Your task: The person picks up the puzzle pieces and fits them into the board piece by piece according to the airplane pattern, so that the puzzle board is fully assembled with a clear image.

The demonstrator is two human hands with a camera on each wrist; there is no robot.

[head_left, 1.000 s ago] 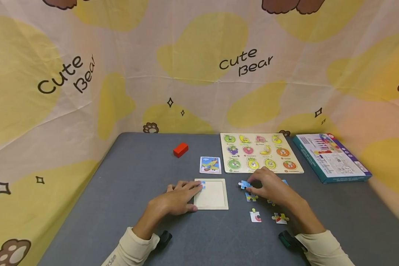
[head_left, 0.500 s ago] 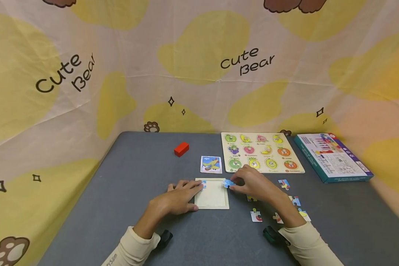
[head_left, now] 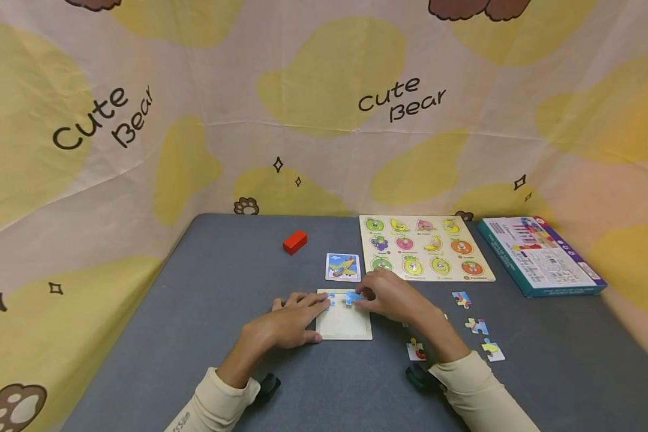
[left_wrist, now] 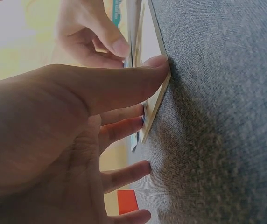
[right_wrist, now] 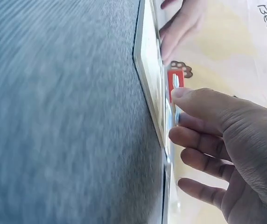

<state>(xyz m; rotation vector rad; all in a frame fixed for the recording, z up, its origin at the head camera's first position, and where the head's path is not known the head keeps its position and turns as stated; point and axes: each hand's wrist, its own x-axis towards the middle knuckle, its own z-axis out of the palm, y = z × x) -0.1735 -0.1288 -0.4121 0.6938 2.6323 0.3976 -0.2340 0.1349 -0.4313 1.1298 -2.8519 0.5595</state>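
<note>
My left hand (head_left: 286, 324) lies at the left side of a shallow cream puzzle tray (head_left: 342, 327), its fingers stretched out. Its fingertips touch a small blue puzzle piece (head_left: 332, 299) in the tray's upper left corner. In the left wrist view, the thumb (left_wrist: 157, 63) rests on the tray's near corner. Over the upper part of the tray, my right hand (head_left: 391, 294) pinches a blue jigsaw piece (head_left: 351, 297) between thumb and fingers. The right wrist view shows that piece edge-on, raised just above the tray; its other fingers are loosely bent.
Several loose jigsaw pieces (head_left: 476, 326) lie to the right, some hidden by the right arm. Behind the tray is an airplane picture card (head_left: 342, 267). A red block (head_left: 294, 242), a fruit board (head_left: 426, 246) and a teal-edged box (head_left: 540, 258) stand farther back.
My right hand has carried the blue jigsaw piece leftward, from among the loose pieces to over the tray. The left hand has stayed in place.
</note>
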